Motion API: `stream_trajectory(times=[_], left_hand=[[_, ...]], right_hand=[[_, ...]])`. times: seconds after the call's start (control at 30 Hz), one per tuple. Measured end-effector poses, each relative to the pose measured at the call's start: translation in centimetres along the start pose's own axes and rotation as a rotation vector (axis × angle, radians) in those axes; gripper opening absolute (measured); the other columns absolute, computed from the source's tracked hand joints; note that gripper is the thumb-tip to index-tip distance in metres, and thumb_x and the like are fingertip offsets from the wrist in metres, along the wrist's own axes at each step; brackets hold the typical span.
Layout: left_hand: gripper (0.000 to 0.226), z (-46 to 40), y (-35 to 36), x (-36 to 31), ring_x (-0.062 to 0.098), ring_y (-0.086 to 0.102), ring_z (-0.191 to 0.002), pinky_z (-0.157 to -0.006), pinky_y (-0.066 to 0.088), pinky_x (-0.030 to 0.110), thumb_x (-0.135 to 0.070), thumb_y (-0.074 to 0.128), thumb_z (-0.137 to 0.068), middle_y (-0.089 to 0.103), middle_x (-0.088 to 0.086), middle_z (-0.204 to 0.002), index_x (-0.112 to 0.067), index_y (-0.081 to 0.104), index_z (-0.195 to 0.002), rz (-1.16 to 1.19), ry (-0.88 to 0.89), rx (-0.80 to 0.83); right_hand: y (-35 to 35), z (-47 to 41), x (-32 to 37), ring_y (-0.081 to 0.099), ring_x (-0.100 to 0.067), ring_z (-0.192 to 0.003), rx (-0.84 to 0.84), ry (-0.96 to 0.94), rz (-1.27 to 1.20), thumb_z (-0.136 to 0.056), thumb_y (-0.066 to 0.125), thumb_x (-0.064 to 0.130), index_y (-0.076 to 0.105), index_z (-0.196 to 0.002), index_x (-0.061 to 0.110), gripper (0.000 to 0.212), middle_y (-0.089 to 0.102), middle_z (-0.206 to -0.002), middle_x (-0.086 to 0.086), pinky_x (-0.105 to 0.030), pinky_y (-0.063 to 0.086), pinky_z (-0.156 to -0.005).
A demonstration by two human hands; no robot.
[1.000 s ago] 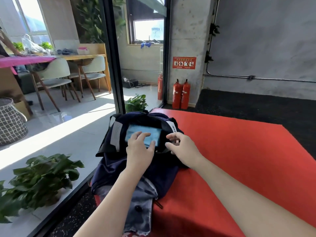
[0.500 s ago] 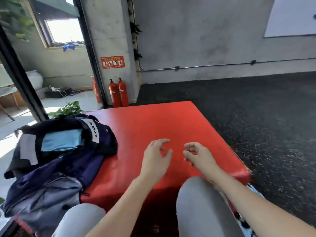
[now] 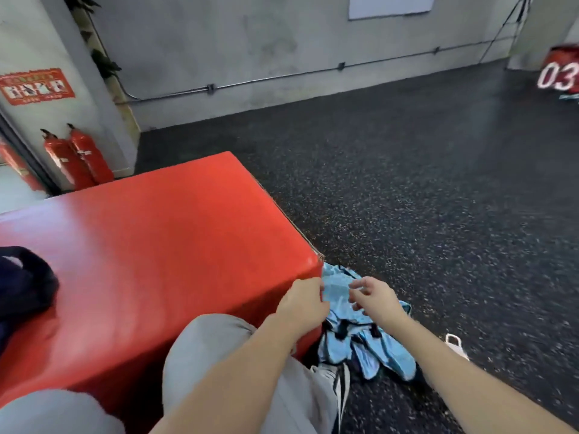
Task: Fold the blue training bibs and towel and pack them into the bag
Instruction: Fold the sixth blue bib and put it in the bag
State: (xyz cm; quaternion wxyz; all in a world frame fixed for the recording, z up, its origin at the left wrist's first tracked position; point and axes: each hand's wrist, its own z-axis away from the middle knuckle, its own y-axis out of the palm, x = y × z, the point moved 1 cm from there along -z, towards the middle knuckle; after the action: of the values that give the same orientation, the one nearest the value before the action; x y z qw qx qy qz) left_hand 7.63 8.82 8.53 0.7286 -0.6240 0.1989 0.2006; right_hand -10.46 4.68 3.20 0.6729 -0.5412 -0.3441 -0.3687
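Head view: the person's gaze has swung right since half a second ago, so the dark navy bag that lay in full sight on the red padded block now shows only as a sliver at the left edge; the light blue training bibs, unseen before, lie crumpled on the speckled dark floor just beside the block's near right corner; the left hand, earlier hovering over the block's top, now sits at that corner with fingers loosely curled, holding nothing; the right hand hangs just over the bibs, fingers spread and slightly bent, nothing in its grasp; grey-trousered knees and a striped shoe fill the foreground; two red fire extinguishers stand against the wall at left, as before.
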Motion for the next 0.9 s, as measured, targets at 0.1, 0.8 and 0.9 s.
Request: stream_trajectory(times=[0.1, 0.8, 0.9], left_hand=[[0.030, -2.0, 3.2, -0.1, 0.029, 0.065, -0.104, -0.087, 0.053, 0.034, -0.026, 0.058, -0.082, 0.070, 0.007, -0.109, -0.020, 0.065, -0.111, -0.063, -0.020, 0.124], [0.028, -12.9, 19.1, 4.3, 0.036, 0.061, -0.110, -0.091, 0.053, 0.042, -0.019, 0.055, -0.093, 0.062, 0.013, -0.123, -0.018, 0.056, -0.121, -0.118, -0.298, 0.354], [0.034, -14.2, 19.9, 4.5, 0.036, 0.060, -0.113, -0.095, 0.052, 0.042, -0.021, 0.057, -0.094, 0.061, 0.013, -0.127, -0.018, 0.055, -0.127, -0.103, -0.323, 0.344]], right_hand=[[-0.4, -0.9, -4.5, 0.069, -0.014, -0.062, 0.019, 0.069, 0.065, -0.094, 0.063, 0.015, 0.065, -0.084, 0.022, 0.012, 0.074, -0.075, -0.004, -0.030, 0.053, -0.060], [4.5, -11.3, -20.9, 0.058, -0.009, -0.070, 0.174, 0.229, 0.323, -0.092, 0.064, 0.017, 0.061, -0.116, 0.019, 0.025, 0.065, -0.093, -0.001, -0.021, 0.039, -0.056], [5.1, -13.0, -21.6, 0.056, -0.014, -0.075, 0.201, 0.198, 0.419, -0.089, 0.066, 0.012, 0.062, -0.120, 0.019, 0.032, 0.054, -0.106, -0.001, -0.026, 0.044, -0.070]])
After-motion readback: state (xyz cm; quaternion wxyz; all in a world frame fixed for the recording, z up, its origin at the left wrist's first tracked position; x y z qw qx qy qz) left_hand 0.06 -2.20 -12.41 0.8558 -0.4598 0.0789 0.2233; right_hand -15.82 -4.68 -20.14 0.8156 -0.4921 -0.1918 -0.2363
